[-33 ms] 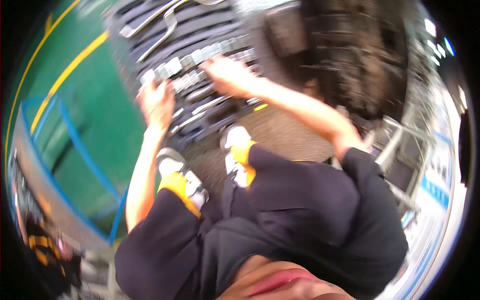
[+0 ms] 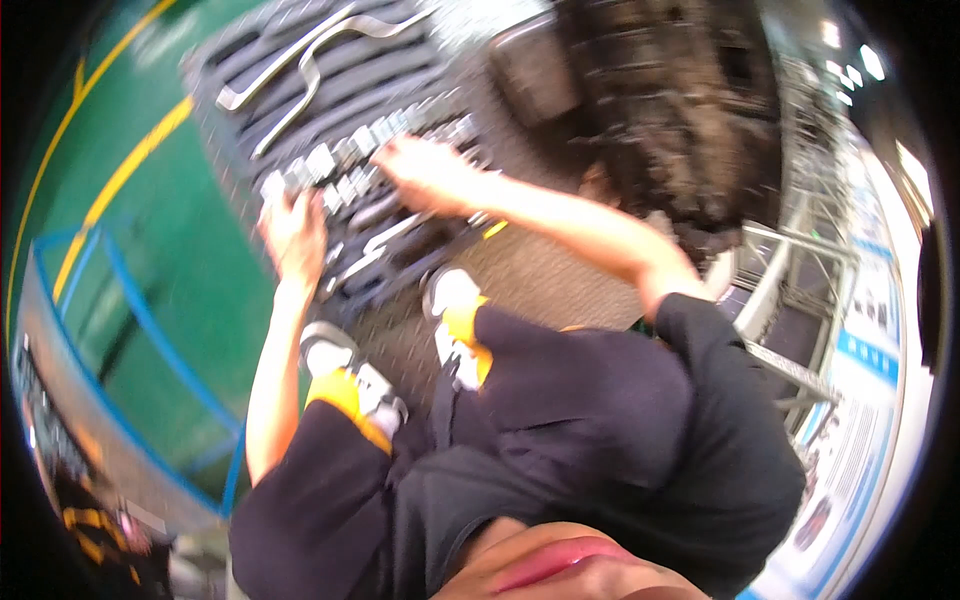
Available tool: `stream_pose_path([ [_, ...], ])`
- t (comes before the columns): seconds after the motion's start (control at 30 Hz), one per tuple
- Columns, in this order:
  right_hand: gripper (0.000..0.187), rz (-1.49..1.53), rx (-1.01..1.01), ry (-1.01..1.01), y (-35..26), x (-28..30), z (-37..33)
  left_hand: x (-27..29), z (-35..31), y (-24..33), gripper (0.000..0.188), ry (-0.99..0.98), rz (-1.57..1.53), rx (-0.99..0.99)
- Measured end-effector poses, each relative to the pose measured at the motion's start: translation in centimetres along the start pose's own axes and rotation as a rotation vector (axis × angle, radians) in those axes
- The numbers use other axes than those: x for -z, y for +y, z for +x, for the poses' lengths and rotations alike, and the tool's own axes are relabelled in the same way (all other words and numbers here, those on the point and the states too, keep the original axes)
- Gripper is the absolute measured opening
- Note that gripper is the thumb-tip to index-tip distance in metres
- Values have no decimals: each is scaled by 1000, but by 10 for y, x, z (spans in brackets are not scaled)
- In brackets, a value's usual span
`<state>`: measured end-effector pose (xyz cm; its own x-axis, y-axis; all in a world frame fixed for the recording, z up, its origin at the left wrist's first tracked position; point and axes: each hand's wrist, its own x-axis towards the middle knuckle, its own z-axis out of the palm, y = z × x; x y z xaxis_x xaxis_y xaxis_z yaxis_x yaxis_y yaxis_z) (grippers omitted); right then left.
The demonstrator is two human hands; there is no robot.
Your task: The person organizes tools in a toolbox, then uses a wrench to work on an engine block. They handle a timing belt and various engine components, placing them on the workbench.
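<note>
A dark moulded tool tray [image 2: 225, 130] lies on the floor ahead of my feet, with rows of shiny metal sockets [image 2: 318, 160] across its middle. My left hand [image 2: 292, 238] reaches the left end of these rows, fingers apart and fingertips at the sockets. Over the right part of the rows lies my right hand [image 2: 430, 178], its fingers pointing left and bent down onto the sockets. Motion blur hides whether it grips one. Long bent metal bars [image 2: 310, 70] rest in the tray's far part. Nearer me, slim bright tools [image 2: 385, 235] sit in dark slots.
A large dirty brown machine part [image 2: 680, 120] stands at the right, near a grey metal frame [image 2: 765, 290]. Green floor with a yellow line [image 2: 135, 160] and a blue-edged rail [image 2: 150, 310] lie at the left. My shoes [image 2: 455, 292] are close to the tray.
The whole scene has shifted left and slightly down in view, and blur has lessened. Both hands keep nearly the same places at the socket rows.
</note>
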<state>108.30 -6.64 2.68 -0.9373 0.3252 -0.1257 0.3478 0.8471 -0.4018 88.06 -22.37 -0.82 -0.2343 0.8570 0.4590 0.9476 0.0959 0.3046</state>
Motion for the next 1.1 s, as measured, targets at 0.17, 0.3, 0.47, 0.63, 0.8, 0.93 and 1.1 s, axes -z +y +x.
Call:
stream_pose_path([
  [0.17,50,-48,40,83,-8,6,-8,13,-6,2,19,-19,124,-90],
  [0.3,54,-108,92,163,-1,-6,-15,12,-16,-1,16,-88,279,-151],
  [0.47,56,-173,9,155,-8,-19,-11,14,-15,2,24,-19,254,-248],
  [0.63,53,-82,-127,137,-18,-24,-12,16,-18,5,26,7,197,-201],
  [0.8,44,-117,-70,329,-10,-36,-14,14,-27,3,31,-76,142,-74],
  [0.93,47,-135,-76,334,-9,-41,-12,15,-28,4,39,-100,73,-80],
  [1.1,51,42,-136,401,-25,-35,-26,17,-13,8,43,-240,75,-426],
])
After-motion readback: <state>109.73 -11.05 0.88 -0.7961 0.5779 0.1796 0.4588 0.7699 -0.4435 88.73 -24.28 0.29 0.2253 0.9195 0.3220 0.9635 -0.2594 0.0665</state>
